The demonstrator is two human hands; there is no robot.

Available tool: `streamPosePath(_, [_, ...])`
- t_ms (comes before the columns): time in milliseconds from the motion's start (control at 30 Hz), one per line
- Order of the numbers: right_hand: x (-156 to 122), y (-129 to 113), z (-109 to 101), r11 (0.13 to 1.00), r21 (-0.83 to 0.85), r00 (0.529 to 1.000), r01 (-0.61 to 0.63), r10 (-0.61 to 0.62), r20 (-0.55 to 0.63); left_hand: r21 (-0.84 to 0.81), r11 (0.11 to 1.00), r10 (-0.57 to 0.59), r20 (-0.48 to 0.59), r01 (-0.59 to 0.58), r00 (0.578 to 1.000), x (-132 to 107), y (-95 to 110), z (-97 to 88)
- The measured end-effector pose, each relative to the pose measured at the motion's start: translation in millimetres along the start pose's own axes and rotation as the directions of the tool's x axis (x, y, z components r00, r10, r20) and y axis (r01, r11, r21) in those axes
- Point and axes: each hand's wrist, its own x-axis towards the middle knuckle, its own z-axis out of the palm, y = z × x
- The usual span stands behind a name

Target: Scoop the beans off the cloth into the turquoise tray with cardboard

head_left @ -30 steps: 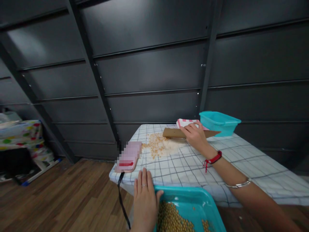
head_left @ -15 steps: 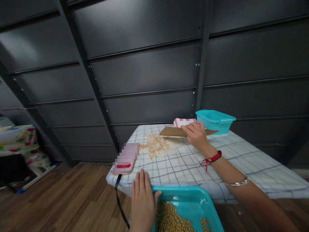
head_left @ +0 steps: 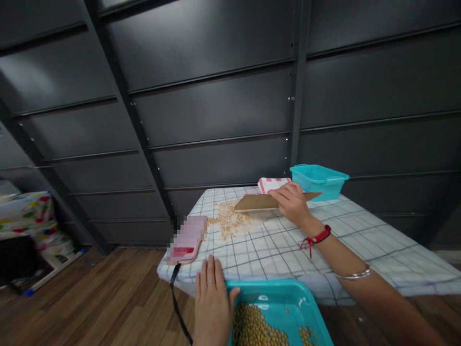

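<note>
My right hand (head_left: 291,204) is stretched across the table, its fingers closed on a brown cardboard piece (head_left: 254,202) that stands on its edge behind a pile of yellow beans (head_left: 230,220). My left hand (head_left: 213,300) grips the left rim of a turquoise tray (head_left: 309,312) at the table's near edge, fingers flat outside and thumb inside. The tray holds many beans (head_left: 254,329).
A checked cloth (head_left: 324,245) covers the table. A turquoise tub (head_left: 319,180) and a red-striped towel (head_left: 272,183) sit at the far edge. A pink object with a black strap (head_left: 187,238) lies at the left edge. Dark metal shelving stands behind, wooden floor to the left.
The cardboard has shifted slightly left toward the beans with my right hand. My left hand stays on the tray rim. The view has drifted a little.
</note>
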Motion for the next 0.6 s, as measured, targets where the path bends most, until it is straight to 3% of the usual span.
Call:
streamPosePath(233, [2, -21, 16, 0.996, 0.063, 0.998, 0.059, -0.060, 0.012, 0.034, 0.999, -0.001, -0.002, 0.001, 1.000, 0, 0, 1.2])
streamPosePath(400, [2, -15, 5, 0.985, 0.124, 0.992, 0.119, -0.123, 0.021, 0.025, 1.000, 0.000, -0.006, 0.000, 1.000, -1, 0, 0.4])
streamPosePath(600, [5, -9, -1, 0.986, 0.124, 0.994, 0.113, -0.112, -0.015, 0.000, 1.000, 0.008, -0.001, -0.008, 1.000, -1, -2, -0.6])
